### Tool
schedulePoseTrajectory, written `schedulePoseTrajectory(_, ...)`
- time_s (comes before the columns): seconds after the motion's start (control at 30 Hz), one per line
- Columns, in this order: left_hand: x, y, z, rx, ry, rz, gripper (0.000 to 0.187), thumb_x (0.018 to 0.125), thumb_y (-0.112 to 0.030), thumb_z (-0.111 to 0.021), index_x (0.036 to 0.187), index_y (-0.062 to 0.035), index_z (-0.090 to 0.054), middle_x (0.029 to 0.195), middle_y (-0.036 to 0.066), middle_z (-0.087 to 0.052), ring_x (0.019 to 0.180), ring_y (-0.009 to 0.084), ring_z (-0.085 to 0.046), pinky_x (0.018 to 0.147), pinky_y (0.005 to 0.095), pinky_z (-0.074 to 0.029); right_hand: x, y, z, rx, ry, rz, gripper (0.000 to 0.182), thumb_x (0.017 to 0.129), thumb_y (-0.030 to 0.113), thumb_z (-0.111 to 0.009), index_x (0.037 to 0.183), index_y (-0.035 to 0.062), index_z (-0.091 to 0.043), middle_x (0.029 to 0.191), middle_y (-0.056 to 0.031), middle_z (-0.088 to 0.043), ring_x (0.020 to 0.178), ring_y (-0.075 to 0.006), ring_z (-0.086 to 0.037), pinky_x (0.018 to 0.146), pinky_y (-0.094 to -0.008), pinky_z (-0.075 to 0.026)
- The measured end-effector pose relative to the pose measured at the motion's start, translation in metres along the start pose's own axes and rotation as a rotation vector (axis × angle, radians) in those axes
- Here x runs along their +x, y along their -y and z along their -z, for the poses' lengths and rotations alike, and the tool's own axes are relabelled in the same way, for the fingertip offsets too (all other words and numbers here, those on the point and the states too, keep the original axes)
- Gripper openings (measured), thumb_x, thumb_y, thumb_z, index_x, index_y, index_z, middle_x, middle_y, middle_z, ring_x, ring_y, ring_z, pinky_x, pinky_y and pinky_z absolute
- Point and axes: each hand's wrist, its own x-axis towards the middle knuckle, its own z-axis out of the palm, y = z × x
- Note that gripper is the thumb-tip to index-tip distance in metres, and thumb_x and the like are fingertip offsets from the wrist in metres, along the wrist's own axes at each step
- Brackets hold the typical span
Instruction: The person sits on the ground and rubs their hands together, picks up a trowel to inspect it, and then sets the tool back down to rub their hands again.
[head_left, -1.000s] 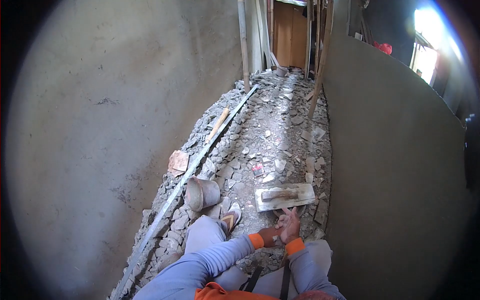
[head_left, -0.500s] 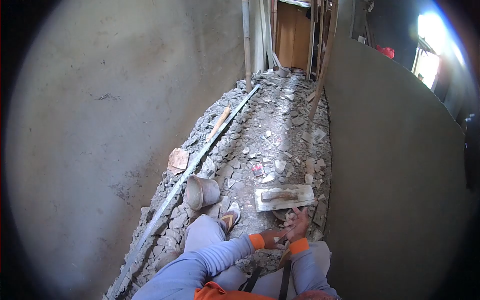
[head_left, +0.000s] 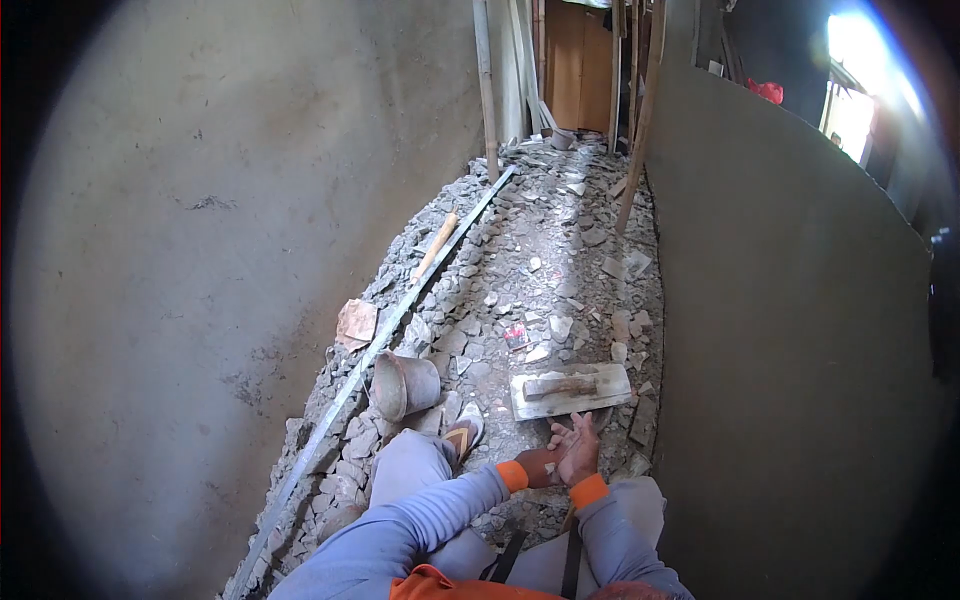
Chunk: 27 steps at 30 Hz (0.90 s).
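Note:
My two hands are together low in the head view, in front of my knees. My right hand (head_left: pixel 577 450) is turned palm up with its fingers stretched out and apart, and nothing shows in it. Against its wrist and palm lies my left hand (head_left: pixel 539 467), whose fingers are mostly hidden behind the right one. Just beyond the fingertips, a plasterer's float (head_left: pixel 570 391) with a worn wooden handle lies handle up on the rubble. The sleeves end in orange cuffs.
Broken rubble (head_left: pixel 500 270) covers the floor between two plastered walls. A grey bucket (head_left: pixel 404 386) lies tipped at the left, beside a long metal straightedge (head_left: pixel 350 378) and a wooden handle (head_left: pixel 436 246). Bamboo poles (head_left: pixel 485 90) stand farther back. My sandalled foot (head_left: pixel 464 432) rests on the rubble.
My right hand has shifted left, closer to the left hand, and the two now overlap more. The float and bucket lie where they were; the view has tilted slightly.

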Motion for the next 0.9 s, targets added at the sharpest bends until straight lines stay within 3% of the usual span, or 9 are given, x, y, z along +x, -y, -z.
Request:
schedulePoseTrajectory(0.13,0.007,0.016,-0.014,-0.123,-0.019,-0.176,0.086,0.075,-0.03,-0.072,0.146,-0.0173,-0.025,0.116,0.019,-0.059,0.101,0.0372,-0.058,0.087,0.0398,-0.047,-0.003,0.013,-0.002,0.041,0.009,-0.011,0.072,0.089,0.058,-0.048,0.135,0.0042,-0.032,0.083,-0.0115,-0.059,0.061,-0.0183,-0.055,0.053,-0.0331,-0.047)
schedulePoseTrajectory(0.23,-0.002,-0.026,0.017,-0.247,0.079,-0.063,0.09,0.077,-0.03,-0.071,0.148,-0.0162,-0.017,0.114,0.02,-0.06,0.099,0.0395,-0.058,0.086,0.0401,-0.046,-0.001,0.021,0.004,0.043,-0.042,0.029,0.074,0.089,0.058,-0.049,0.136,0.0044,-0.029,0.083,-0.0105,-0.058,0.06,-0.0181,-0.054,0.051,-0.0317,-0.046)
schedulePoseTrajectory(0.33,-0.004,-0.021,0.006,-0.164,-0.004,-0.167,0.092,0.079,-0.032,-0.07,0.149,-0.0138,-0.013,0.103,0.018,-0.063,0.092,0.0365,-0.06,0.082,0.0399,-0.047,0.002,0.03,0.01,0.056,-0.077,0.078,0.075,0.088,0.059,-0.049,0.136,0.0044,-0.028,0.083,-0.0097,-0.056,0.06,-0.0178,-0.053,0.05,-0.0302,-0.045)
schedulePoseTrajectory(0.43,-0.003,-0.032,0.018,-0.159,0.082,-0.145,0.093,0.083,-0.046,-0.065,0.149,-0.0141,-0.008,0.096,0.017,-0.062,0.088,0.0336,-0.059,0.081,0.0402,-0.046,0.004,0.034,0.011,0.053,-0.08,0.114,0.076,0.088,0.059,-0.049,0.136,0.0042,-0.029,0.082,-0.0094,-0.055,0.06,-0.0176,-0.053,0.049,-0.0292,-0.044)
schedulePoseTrajectory(0.53,-0.009,-0.055,0.036,-0.186,0.115,-0.033,0.094,0.082,-0.046,-0.065,0.149,-0.0145,-0.008,0.094,0.016,-0.062,0.088,0.0336,-0.06,0.08,0.0398,-0.046,0.006,0.034,0.013,0.045,-0.086,0.108,0.076,0.088,0.06,-0.049,0.136,0.0042,-0.029,0.082,-0.0093,-0.055,0.061,-0.0175,-0.053,0.051,-0.0293,-0.045)
schedulePoseTrajectory(0.63,-0.009,-0.048,0.028,-0.144,0.001,-0.079,0.093,0.08,-0.04,-0.069,0.147,-0.0106,-0.012,0.087,0.013,-0.063,0.082,0.0325,-0.061,0.074,0.0401,-0.048,0.005,0.031,0.011,0.047,-0.069,0.127,0.076,0.088,0.06,-0.049,0.136,0.0045,-0.029,0.083,-0.0096,-0.056,0.062,-0.0175,-0.053,0.054,-0.0297,-0.045)
schedulePoseTrajectory(0.9,0.0,-0.015,0.003,-0.038,-0.085,-0.105,0.093,0.076,-0.04,-0.07,0.146,-0.0154,-0.014,0.094,0.018,-0.064,0.088,0.0384,-0.06,0.075,0.0447,-0.048,0.011,0.021,0.012,0.026,0.015,0.104,0.065,0.09,0.051,-0.052,0.135,0.0075,-0.035,0.086,-0.0101,-0.056,0.07,-0.0165,-0.054,0.061,-0.0305,-0.048)
